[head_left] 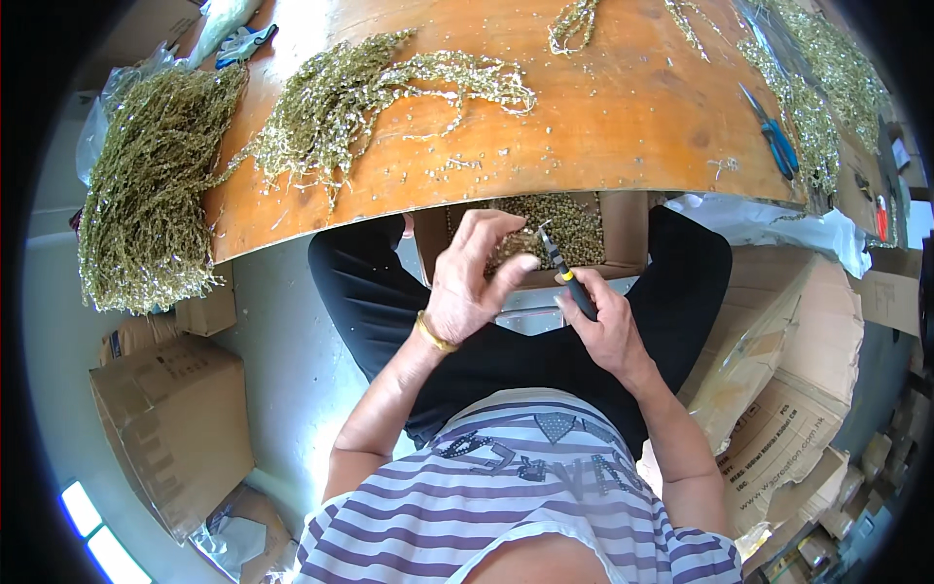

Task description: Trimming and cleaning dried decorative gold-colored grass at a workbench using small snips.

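Note:
My right hand (608, 326) is closed around a slim black-handled hand tool (581, 295) with a yellow band and a narrow, pointed metal end. That end points up and to the left, toward my left hand (467, 277). The left hand's thumb and fingers are curved and apart, with nothing visible held between them; a yellow bangle (435, 332) circles the wrist. Just below both hands, an open cardboard box (626, 234) between my knees holds many small gold beads (574, 231). The hands partly hide its near side.
Gold bead strands (331, 107) lie heaped on the curved wooden table (603, 127); another thick bunch (156, 185) hangs over its left edge. Blue-handled pliers (778, 144) rest at the right. Cardboard boxes stand left (180, 428) and right (793, 389) of me.

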A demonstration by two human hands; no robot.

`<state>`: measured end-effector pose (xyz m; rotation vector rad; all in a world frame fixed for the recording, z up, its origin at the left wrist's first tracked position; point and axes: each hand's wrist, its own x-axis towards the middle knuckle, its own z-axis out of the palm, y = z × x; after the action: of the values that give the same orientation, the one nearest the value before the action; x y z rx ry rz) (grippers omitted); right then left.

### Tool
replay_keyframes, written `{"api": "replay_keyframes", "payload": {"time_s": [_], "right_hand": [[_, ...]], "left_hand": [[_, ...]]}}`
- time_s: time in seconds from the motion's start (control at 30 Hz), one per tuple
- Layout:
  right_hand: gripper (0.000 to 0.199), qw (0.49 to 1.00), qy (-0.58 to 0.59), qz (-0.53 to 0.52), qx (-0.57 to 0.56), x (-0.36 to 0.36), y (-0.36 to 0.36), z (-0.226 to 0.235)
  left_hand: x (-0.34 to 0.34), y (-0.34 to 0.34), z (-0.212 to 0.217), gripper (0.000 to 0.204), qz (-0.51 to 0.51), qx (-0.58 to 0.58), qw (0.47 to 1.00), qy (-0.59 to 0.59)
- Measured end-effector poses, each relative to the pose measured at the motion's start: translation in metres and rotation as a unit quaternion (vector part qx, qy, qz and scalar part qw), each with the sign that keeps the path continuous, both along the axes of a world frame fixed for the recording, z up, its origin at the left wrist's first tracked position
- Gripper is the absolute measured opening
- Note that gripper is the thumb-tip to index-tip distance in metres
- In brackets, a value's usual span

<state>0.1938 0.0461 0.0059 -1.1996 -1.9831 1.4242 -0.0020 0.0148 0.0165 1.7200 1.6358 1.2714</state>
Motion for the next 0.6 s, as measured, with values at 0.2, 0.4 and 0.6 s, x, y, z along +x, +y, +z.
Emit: {"api": "replay_keyframes", "payload": {"time_s": [0.2,0.4,0.6], "right_hand": [[0.029,1.000,-0.010,-0.003,0.016,-0.008,-0.002,0.012],[0.031,0.999,0.002,0.020,0.041,-0.002,-0.001,0.008],[0.029,0.999,0.015,0.035,-0.019,-0.003,0.000,0.014]], "left_hand": [[0.012,-0.003,-0.013,0.023,0.065,0.047,0.995,0.067],[-0.007,-0.001,0.000,0.019,-0.103,-0.304,0.744,-0.586],[-0.017,-0.001,-0.004,0.025,-0.164,-0.317,0.683,-0.637]]}}
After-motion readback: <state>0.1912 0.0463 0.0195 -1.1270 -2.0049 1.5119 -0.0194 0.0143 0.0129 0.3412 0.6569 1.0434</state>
